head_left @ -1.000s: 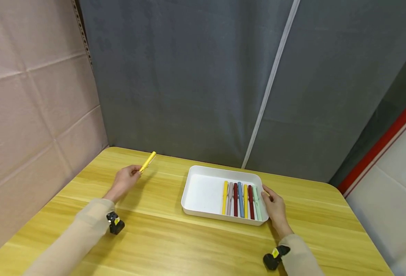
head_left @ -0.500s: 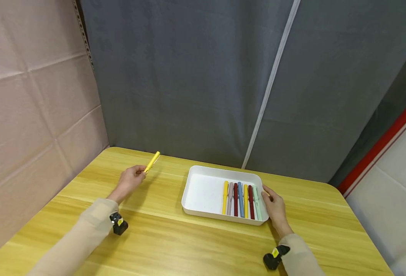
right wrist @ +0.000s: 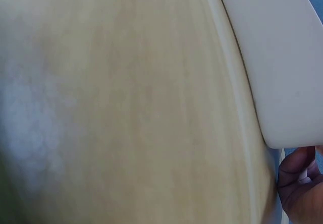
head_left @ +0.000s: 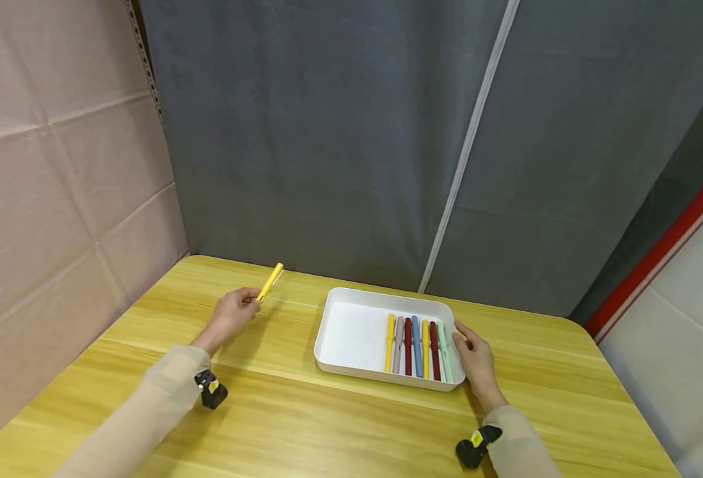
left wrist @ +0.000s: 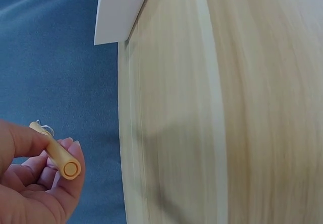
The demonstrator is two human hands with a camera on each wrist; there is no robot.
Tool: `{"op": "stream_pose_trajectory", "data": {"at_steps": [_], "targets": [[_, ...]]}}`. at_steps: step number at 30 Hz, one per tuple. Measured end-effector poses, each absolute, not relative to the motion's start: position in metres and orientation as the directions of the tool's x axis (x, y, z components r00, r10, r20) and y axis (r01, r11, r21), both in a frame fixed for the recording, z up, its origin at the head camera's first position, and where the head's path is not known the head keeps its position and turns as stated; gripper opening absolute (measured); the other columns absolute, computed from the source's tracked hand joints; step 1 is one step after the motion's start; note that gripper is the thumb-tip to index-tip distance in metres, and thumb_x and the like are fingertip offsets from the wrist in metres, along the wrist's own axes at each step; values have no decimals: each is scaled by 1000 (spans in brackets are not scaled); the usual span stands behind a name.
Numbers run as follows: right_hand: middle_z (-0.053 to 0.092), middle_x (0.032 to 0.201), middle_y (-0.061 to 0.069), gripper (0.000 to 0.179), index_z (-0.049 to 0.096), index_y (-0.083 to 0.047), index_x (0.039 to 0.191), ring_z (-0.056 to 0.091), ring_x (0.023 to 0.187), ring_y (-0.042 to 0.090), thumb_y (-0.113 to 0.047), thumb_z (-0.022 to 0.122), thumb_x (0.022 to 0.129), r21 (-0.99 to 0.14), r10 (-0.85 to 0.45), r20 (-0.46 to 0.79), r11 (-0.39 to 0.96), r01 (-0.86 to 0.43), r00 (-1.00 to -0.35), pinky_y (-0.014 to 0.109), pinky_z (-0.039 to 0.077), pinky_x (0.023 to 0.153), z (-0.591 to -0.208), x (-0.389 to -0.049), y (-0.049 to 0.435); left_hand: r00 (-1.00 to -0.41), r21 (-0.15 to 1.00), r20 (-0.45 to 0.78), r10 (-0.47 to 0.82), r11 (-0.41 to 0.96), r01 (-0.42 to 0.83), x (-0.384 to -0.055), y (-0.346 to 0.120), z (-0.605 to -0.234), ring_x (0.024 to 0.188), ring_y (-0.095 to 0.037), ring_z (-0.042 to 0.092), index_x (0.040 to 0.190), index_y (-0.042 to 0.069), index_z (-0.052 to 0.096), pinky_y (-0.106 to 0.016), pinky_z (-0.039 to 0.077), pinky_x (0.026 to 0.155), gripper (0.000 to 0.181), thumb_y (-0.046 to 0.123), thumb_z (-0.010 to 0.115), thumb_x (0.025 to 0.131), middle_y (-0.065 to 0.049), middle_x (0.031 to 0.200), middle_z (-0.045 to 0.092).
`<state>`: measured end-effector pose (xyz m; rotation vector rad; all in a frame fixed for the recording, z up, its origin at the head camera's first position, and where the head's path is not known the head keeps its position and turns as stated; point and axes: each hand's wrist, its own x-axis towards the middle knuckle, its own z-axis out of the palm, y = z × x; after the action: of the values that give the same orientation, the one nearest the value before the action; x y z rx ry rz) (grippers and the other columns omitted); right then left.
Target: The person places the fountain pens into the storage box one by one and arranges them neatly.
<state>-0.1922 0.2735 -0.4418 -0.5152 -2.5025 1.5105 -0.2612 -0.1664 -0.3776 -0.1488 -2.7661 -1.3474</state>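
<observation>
My left hand (head_left: 234,313) pinches a yellow pen (head_left: 270,282) between thumb and fingers, above the left part of the table. The pen has a clip and slants up, away from the hand; the left wrist view shows its round end (left wrist: 70,169) facing the camera. At the tray's right end, my right hand (head_left: 476,362) holds the rim of a shallow white tray (head_left: 351,373). Side by side in the tray's right half lie several pens: yellow (head_left: 390,342), greyish pink (head_left: 398,345), dark red (head_left: 408,345), blue (head_left: 417,345) and pale green (head_left: 445,352) among them.
The tray stands on a wood-grain table (head_left: 303,431), near its back edge. Behind hangs a dark grey curtain (head_left: 327,146) with a pale strip. A pinkish cloth wall (head_left: 58,199) borders the left side, a white panel (head_left: 686,318) the right.
My left hand has moved right with the yellow pen, a little closer to the tray. The right hand, the tray and the pens inside have stayed in place.
</observation>
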Motion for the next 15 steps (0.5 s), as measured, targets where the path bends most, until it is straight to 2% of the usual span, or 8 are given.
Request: {"op": "stream_pose_trajectory", "data": {"at_steps": [15], "targets": [[53, 121, 18, 42, 44, -10, 141, 45, 92, 20, -22, 44, 100, -880, 376, -25, 431, 199, -926, 17, 40, 64, -442, -191, 274, -995, 825, 64, 76, 557, 95, -261, -153, -376, 90, -29, 63, 124, -9, 54, -25, 51, 65, 36, 3, 52, 90, -23, 106, 60]]}}
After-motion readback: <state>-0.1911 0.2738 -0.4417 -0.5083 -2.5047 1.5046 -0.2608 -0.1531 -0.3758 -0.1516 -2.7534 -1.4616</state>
